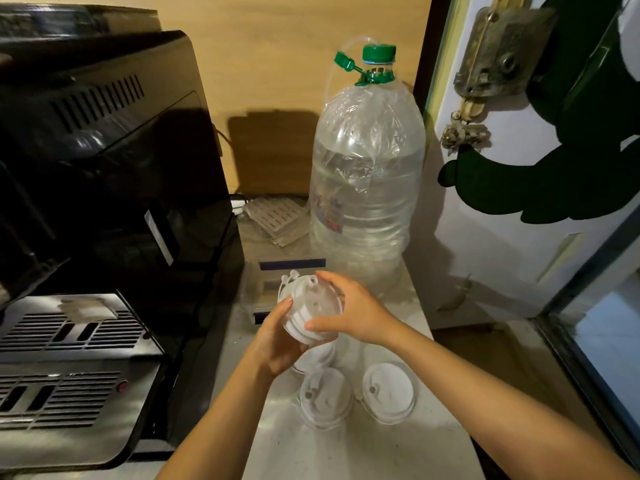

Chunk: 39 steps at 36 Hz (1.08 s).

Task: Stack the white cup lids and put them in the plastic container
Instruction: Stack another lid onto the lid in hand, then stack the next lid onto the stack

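A person's left hand [277, 344] and right hand [349, 311] together grip a tilted stack of white round plastic cup lids [308, 310] above the pale worktop [346, 448], where more loose lids [389, 391] lie beside a large clear water bottle [367, 188].

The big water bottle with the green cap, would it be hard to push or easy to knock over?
The water bottle looks partly full, so it is probably heavy and hard to slide. It is tall with a broad base, so likely steady, though a shove near the green cap might tip it. Its thin clear walls look dented, so they probably flex when squeezed.
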Tool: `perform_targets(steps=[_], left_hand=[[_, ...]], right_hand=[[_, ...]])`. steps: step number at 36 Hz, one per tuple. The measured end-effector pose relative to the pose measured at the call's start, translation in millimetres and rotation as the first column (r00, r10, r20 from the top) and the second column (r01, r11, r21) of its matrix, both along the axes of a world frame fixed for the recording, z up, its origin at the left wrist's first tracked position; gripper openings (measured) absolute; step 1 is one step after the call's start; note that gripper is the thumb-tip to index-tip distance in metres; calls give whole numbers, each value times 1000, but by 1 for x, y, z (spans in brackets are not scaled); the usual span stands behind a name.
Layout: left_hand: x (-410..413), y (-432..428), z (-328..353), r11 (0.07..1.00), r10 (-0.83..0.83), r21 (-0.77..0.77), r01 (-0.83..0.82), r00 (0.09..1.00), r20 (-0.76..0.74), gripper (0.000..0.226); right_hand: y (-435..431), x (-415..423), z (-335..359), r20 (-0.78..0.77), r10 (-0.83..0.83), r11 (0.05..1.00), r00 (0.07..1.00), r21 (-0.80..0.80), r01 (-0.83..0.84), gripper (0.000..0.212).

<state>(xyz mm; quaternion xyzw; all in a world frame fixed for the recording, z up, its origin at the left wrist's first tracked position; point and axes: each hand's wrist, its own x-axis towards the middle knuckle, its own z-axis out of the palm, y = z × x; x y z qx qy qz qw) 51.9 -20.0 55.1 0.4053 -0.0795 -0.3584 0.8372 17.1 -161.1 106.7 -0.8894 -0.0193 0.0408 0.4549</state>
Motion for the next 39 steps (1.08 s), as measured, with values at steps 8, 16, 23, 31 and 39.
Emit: perform_targets(steps=[8,16,23,31,39], left_hand=[[-1,4,5,999,4,33,-5,1000,3,83],[0,6,5,994,-6,110,-3,996,87,76],[1,11,1,993,-15,121,2,995,103,58],[-1,19,-6,986,51,156,-67,993,107,64],[-11,38,-20,978,135,165,-130,991,-20,94]], right_hand=[[11,0,-3,-2,17,1000,1000,-13,-17,86],[14,2,-6,14,45,999,999,-19,-45,87],[16,3,-13,20,63,998,998,-14,-63,89],[10,6,-18,-29,124,992,992,-19,-124,95],[-16,3,-48,-182,66,990,981,-112,-88,93]])
